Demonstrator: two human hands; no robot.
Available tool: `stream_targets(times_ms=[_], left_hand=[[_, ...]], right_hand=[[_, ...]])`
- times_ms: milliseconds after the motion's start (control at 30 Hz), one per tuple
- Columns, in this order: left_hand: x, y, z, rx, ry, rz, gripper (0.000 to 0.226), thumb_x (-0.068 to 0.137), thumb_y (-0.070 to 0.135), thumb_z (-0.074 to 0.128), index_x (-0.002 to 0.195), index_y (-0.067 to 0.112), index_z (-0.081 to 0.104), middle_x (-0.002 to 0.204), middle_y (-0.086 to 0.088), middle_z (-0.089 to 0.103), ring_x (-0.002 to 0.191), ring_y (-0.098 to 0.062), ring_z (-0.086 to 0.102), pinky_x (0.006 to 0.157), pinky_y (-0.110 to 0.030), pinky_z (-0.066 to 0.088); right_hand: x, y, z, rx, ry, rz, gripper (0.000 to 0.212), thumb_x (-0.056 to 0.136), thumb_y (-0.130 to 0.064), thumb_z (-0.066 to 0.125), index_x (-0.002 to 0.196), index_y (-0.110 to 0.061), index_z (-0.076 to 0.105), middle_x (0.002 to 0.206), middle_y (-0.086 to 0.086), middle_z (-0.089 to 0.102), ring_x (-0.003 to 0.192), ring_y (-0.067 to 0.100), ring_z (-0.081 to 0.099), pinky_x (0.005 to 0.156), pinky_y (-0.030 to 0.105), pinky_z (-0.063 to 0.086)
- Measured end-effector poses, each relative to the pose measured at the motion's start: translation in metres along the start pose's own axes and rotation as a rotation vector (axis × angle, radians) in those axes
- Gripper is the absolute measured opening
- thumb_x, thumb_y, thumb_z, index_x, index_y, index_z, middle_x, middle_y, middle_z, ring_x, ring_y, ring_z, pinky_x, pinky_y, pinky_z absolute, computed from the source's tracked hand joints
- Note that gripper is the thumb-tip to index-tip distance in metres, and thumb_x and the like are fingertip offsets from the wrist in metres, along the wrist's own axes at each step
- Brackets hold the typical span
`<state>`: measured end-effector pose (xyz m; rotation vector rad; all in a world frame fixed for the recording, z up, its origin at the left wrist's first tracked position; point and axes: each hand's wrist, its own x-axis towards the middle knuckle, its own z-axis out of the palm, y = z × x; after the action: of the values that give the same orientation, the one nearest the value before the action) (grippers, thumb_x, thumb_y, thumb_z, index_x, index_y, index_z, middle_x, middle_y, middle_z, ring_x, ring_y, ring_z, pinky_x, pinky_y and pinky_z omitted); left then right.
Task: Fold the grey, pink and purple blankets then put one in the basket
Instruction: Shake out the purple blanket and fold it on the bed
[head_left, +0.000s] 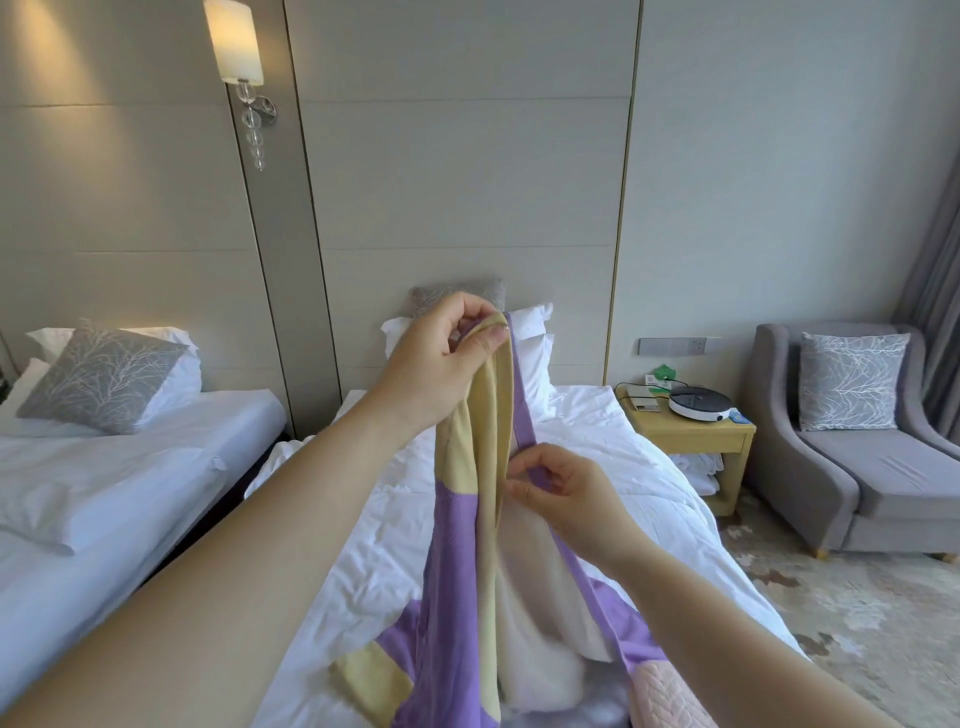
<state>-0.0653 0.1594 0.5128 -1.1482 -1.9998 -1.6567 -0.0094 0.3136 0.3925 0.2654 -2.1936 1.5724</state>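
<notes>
head view: over the bed (597, 457), the left grip (441, 353) pinches the top corner of the purple blanket (452, 545) at 12 o'clock, and the right grip (566, 488) pinches its edge lower down, toward 4 o'clock. the cloth hangs bunched, so a light pinch could let an edge slip and skew the fold. the pink blanket (670, 691) lies at 5 o'clock.

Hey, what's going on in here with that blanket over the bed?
A person at the white bed holds up a purple blanket with yellow patches, apparently to fold it. The left-hand grip pinches its top edge up high, while the right-hand grip pinches a purple edge lower down. The rest hangs down onto the bed. A pink blanket lies at the bottom right of the view.
</notes>
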Motion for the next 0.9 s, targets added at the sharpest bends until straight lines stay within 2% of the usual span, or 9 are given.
stream_targets(times_ms=[100,200,367,500,600,667,733,833,900], left_hand=[[0.001,0.002,-0.013,-0.035,0.044,0.008,0.013,0.093,0.01,0.057,0.089,0.022,0.057,0.082,-0.001,0.054,0.072,-0.007,0.047,0.068,-0.013,0.039],[-0.002,0.004,-0.024,-0.077,0.061,0.011,0.011,0.093,0.009,0.057,0.091,0.019,0.057,0.077,0.007,0.054,0.066,0.003,0.048,0.065,-0.008,0.039],[-0.004,-0.004,-0.056,-0.005,0.21,-0.006,0.005,0.094,0.013,0.057,0.097,0.016,0.057,0.082,0.008,0.056,0.068,0.005,0.05,0.069,-0.008,0.039],[-0.011,-0.03,-0.095,0.145,0.387,-0.116,0.002,0.095,0.026,0.055,0.096,0.024,0.055,0.084,0.011,0.053,0.069,0.008,0.049,0.071,-0.011,0.039],[-0.01,-0.048,-0.116,0.067,0.443,-0.294,0.01,0.096,0.032,0.051,0.098,0.023,0.052,0.095,0.003,0.056,0.085,-0.01,0.051,0.084,-0.03,0.041],[-0.005,-0.046,-0.119,-0.061,0.464,-0.395,0.014,0.098,0.03,0.046,0.091,0.02,0.051,0.092,-0.007,0.052,0.084,-0.019,0.046,0.078,-0.037,0.04],[-0.004,-0.042,-0.115,-0.136,0.493,-0.452,0.025,0.098,0.025,0.044,0.073,0.022,0.046,0.077,-0.006,0.044,0.074,-0.018,0.04,0.069,-0.032,0.034],[-0.012,-0.037,-0.096,-0.017,0.259,-0.48,0.031,0.086,0.045,0.057,0.07,0.019,0.053,0.065,0.003,0.047,0.056,-0.011,0.044,0.057,-0.027,0.032],[-0.023,-0.034,-0.077,0.069,-0.074,-0.521,0.059,0.059,0.073,0.064,0.093,0.026,0.063,0.08,0.014,0.058,0.068,0.001,0.054,0.062,-0.021,0.039]], right_hand=[[0.001,0.005,0.016,-0.064,-0.033,0.032,0.015,0.076,-0.015,0.079,0.084,-0.024,0.069,0.089,-0.011,0.07,0.086,-0.002,0.061,0.082,0.014,0.043],[0.006,0.008,0.033,-0.203,-0.027,0.058,0.012,0.078,-0.024,0.078,0.087,-0.022,0.07,0.096,-0.008,0.068,0.093,0.004,0.06,0.085,0.018,0.043],[0.019,0.008,0.043,-0.333,-0.032,0.045,0.017,0.086,-0.012,0.066,0.074,-0.003,0.06,0.078,0.014,0.057,0.074,0.022,0.052,0.071,0.037,0.038],[0.028,-0.013,0.015,0.033,-0.025,0.117,0.014,0.091,-0.012,0.062,0.077,-0.009,0.062,0.076,0.013,0.054,0.074,0.023,0.044,0.07,0.037,0.035],[0.041,-0.049,0.003,0.336,-0.054,0.086,0.012,0.088,-0.019,0.06,0.08,-0.01,0.06,0.074,0.014,0.052,0.068,0.028,0.042,0.061,0.04,0.033],[0.049,-0.068,0.004,0.365,-0.076,0.05,0.014,0.092,-0.017,0.056,0.079,-0.014,0.061,0.068,0.008,0.055,0.057,0.021,0.046,0.05,0.03,0.037],[0.053,-0.076,0.008,0.262,-0.096,0.045,0.016,0.096,-0.014,0.053,0.082,-0.015,0.06,0.074,0.009,0.052,0.063,0.021,0.044,0.054,0.028,0.035],[0.053,-0.076,0.013,0.175,-0.182,0.039,0.01,0.097,-0.009,0.051,0.091,-0.006,0.059,0.082,0.01,0.049,0.075,0.023,0.041,0.065,0.034,0.034],[0.049,-0.077,0.015,0.182,-0.241,0.019,0.009,0.096,-0.006,0.051,0.092,-0.004,0.059,0.077,0.007,0.057,0.071,0.017,0.05,0.067,0.025,0.041]])
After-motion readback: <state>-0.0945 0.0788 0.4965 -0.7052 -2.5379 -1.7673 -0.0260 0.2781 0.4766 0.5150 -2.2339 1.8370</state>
